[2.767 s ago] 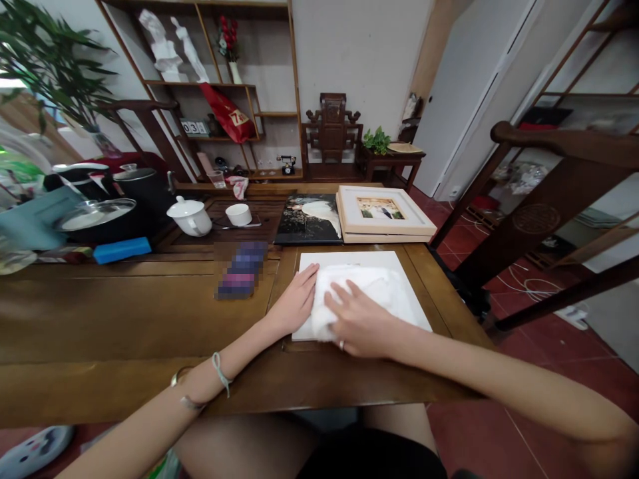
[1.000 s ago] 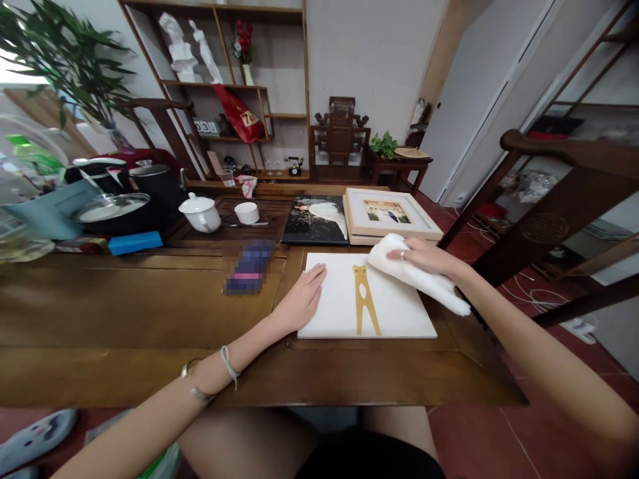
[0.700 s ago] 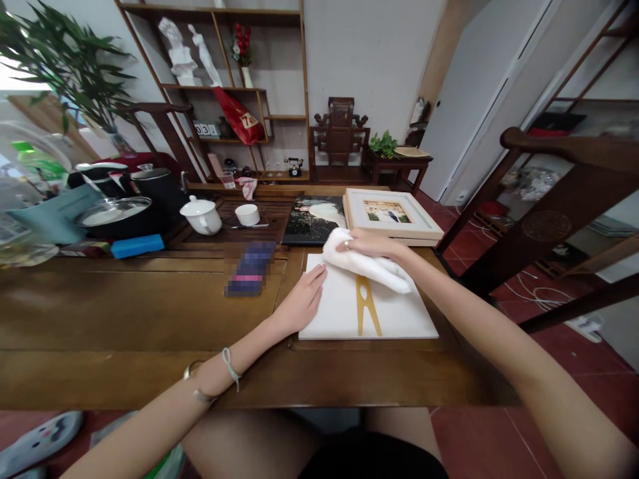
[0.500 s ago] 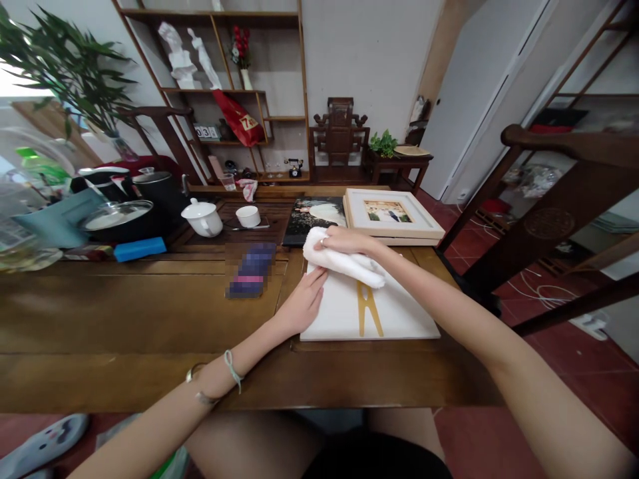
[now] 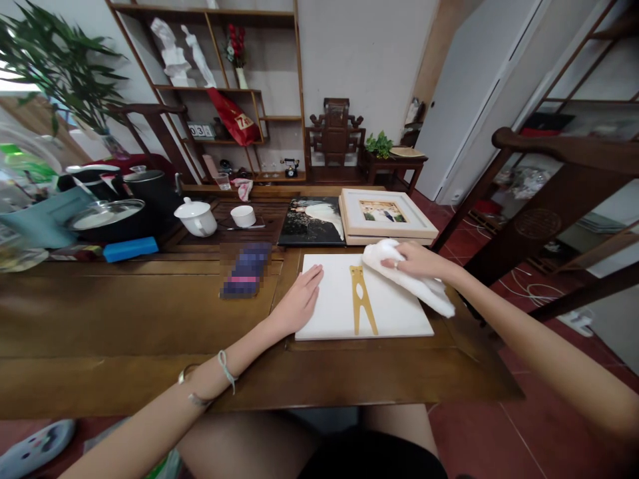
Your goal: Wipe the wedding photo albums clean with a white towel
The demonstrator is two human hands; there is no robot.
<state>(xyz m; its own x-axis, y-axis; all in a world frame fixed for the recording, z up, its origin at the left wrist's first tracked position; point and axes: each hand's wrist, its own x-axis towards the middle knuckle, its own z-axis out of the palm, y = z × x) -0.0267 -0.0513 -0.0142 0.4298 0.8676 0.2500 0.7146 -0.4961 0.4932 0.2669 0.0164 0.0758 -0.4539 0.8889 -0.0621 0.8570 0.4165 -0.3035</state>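
A flat white board (image 5: pixel 333 303) with a gold-coloured, two-legged shape (image 5: pixel 360 303) on its face lies near the table's front edge. My left hand (image 5: pixel 300 298) rests on the board's left side, fingers stretched out flat. At the upper right of the board, my right hand (image 5: pixel 417 259) grips a white cloth (image 5: pixel 399 276), which lies across the surface and hangs past the right edge. The cloth hides that corner of the board. Whether the gold shape is printed or a separate piece, I cannot tell.
Behind the board lie a dark photo panel (image 5: pixel 312 221) and a white picture frame (image 5: pixel 419 225). A blurred dark-blue item (image 5: pixel 245 269) is on the wooden table (image 5: pixel 150 313) to the left. Farther left stand a white lidded bowl (image 5: pixel 196 218), a white cup (image 5: pixel 243 216) and a blue block (image 5: pixel 130 249).
My right hand has swept the white cloth from the board's upper left to its right side, uncovering the gold shape's top. My left hand stays on the left edge.
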